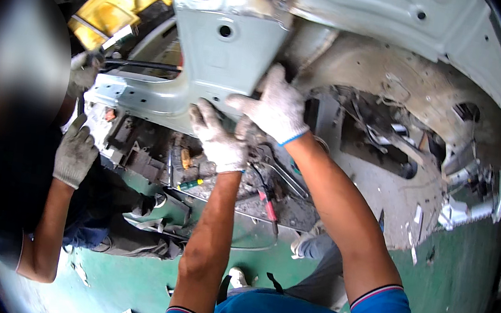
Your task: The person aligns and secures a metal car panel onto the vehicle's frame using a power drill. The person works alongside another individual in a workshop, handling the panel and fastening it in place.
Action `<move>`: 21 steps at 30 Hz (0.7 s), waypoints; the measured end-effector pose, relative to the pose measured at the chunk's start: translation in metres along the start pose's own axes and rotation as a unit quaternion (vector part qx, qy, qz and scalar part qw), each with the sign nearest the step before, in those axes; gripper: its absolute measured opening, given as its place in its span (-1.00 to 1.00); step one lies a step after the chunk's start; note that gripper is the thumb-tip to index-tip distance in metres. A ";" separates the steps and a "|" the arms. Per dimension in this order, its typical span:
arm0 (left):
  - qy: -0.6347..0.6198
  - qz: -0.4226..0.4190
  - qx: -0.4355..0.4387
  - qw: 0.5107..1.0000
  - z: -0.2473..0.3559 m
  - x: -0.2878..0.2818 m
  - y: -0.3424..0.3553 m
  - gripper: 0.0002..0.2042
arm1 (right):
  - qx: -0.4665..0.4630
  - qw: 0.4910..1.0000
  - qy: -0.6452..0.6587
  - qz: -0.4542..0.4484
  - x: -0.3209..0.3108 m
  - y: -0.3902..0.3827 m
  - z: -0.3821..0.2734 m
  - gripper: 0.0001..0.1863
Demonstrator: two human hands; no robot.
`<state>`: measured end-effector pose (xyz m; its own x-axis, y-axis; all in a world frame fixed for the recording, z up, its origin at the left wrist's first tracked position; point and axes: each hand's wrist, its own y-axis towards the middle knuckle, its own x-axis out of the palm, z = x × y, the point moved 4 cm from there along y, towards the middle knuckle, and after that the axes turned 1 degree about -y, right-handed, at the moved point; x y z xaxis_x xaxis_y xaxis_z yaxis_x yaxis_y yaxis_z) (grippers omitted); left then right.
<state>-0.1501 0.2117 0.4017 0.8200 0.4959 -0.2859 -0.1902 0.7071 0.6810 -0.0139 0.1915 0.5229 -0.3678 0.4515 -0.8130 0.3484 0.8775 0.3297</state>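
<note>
Both my hands wear off-white knit work gloves and reach to a pale grey-green car body pillar (225, 51). My left hand (221, 141) has its fingers spread against the lower part of the pillar, where it curves into the sill (158, 99). Just to the right and a little farther off, my right hand (278, 107) stretches its fingers and thumb along the pillar's right edge. Neither hand shows anything held. The exact contact under the palms is hidden.
On the left a co-worker's gloved hand (76, 152) is by the sill. Below my hands, the dirty car floor carries a screwdriver (190, 185), a wrench-like metal tool (285, 173) and a red-handled tool (270, 210). A yellow part (116, 8) lies far left. The wheel arch (384, 66) rises at right.
</note>
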 end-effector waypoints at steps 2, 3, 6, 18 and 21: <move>-0.003 0.012 0.011 1.000 0.002 0.002 0.000 0.13 | -0.019 0.999 -0.025 0.011 0.002 0.002 0.003 0.00; 0.003 0.014 0.021 1.000 0.003 0.003 0.000 0.12 | -0.028 0.999 -0.019 0.023 0.004 0.003 0.006 0.00; 0.006 0.013 0.020 1.000 0.004 0.004 0.000 0.13 | -0.050 0.997 -0.027 0.042 0.004 0.002 0.008 0.01; -0.010 0.006 0.019 1.000 0.005 0.002 0.001 0.15 | -0.132 0.979 -0.052 0.148 0.005 0.000 0.007 0.03; 0.009 0.017 0.029 0.999 0.003 0.005 -0.001 0.17 | -0.112 0.987 -0.019 0.110 0.007 0.003 0.012 0.02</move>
<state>-0.1440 0.2118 0.4014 0.8034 0.5289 -0.2736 -0.1855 0.6589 0.7290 -0.0049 0.1957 0.5121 -0.2704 0.6322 -0.7261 0.2150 0.7748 0.5946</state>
